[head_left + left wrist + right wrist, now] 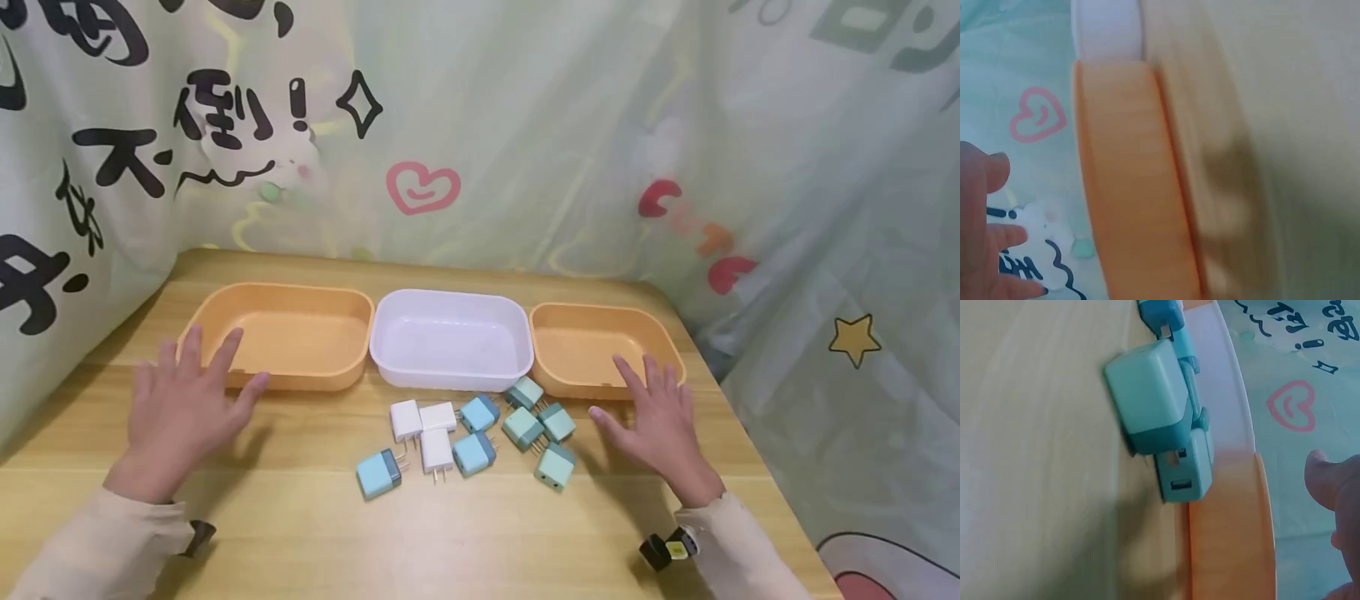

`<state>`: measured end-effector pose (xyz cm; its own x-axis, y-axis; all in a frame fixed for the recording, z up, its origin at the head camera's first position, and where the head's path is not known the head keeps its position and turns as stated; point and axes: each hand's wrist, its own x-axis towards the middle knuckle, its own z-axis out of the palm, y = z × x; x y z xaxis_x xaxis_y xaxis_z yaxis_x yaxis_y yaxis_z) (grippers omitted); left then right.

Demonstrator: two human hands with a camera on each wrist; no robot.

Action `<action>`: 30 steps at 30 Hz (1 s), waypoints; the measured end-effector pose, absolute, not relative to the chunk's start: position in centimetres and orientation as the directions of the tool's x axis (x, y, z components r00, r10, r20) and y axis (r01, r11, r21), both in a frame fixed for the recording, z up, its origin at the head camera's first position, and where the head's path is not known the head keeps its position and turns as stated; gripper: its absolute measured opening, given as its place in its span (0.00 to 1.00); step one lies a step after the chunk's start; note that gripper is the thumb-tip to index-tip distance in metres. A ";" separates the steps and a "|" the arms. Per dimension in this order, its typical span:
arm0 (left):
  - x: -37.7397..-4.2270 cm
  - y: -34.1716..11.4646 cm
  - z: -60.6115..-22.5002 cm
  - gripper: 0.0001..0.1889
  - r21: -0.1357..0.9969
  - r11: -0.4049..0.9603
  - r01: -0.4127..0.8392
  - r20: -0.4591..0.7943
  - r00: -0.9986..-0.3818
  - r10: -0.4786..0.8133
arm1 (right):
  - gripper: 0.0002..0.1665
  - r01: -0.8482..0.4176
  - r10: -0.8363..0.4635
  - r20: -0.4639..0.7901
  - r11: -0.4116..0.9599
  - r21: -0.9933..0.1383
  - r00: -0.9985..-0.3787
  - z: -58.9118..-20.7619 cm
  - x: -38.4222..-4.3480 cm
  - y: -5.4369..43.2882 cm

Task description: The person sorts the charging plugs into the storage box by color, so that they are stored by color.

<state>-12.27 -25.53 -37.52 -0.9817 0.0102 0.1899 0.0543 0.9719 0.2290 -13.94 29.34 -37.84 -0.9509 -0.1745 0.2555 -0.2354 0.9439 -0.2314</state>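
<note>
In the head view, the left hand has its fingers spread at the near left of the left orange tray. Its fingertips overlap the tray's rim, and nothing is held. Spread in the same way, the right hand is by the front of the right orange tray. Between the hands lies a loose group of plug chargers: white chargers, blue chargers and green chargers. One blue charger lies apart at the left. A green charger shows large in the right wrist view.
A white tray stands between the two orange trays, behind the chargers. All three sit in a row along the back of the wooden table. A printed curtain hangs behind and down the sides.
</note>
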 end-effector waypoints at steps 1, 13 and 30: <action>-12.3 -25.7 -37.4 0.41 0.249 0.967 0.062 0.174 -0.985 0.018 | 0.48 -0.254 -0.190 0.253 0.934 -0.251 -0.949 -37.7 -14.1 29.1; -14.0 -29.5 -35.5 0.34 0.413 0.911 0.012 0.169 -0.984 -0.064 | 0.35 -0.403 -0.305 0.289 0.825 -0.395 -0.907 -35.7 -16.5 26.3; -17.2 -34.0 -36.5 0.36 0.623 0.764 -0.166 -0.083 -0.986 -0.146 | 0.23 -0.327 -0.481 0.012 0.577 -0.748 -0.877 -33.8 -19.2 20.8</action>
<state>-17.24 -34.04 -36.47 -0.9858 -0.1462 -0.0828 -0.1657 0.7642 0.6233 -19.21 20.75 -33.82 -0.8769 -0.4805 0.0123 -0.3268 0.5773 -0.7483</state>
